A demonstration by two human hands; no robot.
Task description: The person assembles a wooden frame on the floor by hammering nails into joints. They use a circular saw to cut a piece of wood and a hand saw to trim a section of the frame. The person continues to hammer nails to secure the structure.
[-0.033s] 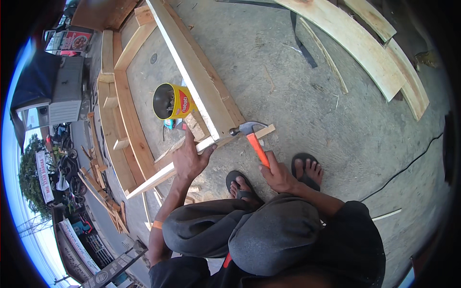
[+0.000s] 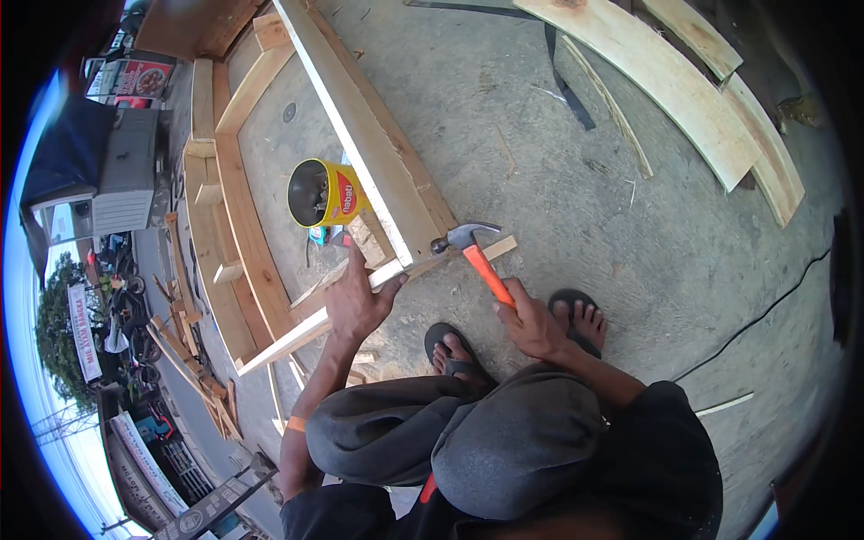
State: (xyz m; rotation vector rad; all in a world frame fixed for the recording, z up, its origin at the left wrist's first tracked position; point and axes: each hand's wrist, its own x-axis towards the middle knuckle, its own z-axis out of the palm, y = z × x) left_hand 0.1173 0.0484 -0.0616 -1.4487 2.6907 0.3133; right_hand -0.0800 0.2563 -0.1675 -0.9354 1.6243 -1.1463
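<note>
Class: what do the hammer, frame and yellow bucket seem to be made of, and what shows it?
Hammer: grey, faintly shiny head, probably steel; smooth orange handle, perhaps rubber or plastic. Frame: wood, apparently unfinished, with visible grain. Bucket: smooth, yellow, printed wall; plastic or thin metal, unclear.

I'm at an open-air roadside woodworking spot: a large pale timber frame (image 2: 387, 180) and long light wooden boards (image 2: 657, 67) rest on rough grey concrete ground (image 2: 504, 117), while a grey asphalt street (image 2: 180, 396), dark parked motorcycles (image 2: 126, 328) and a long white banner (image 2: 84, 333) show to my left.
</note>
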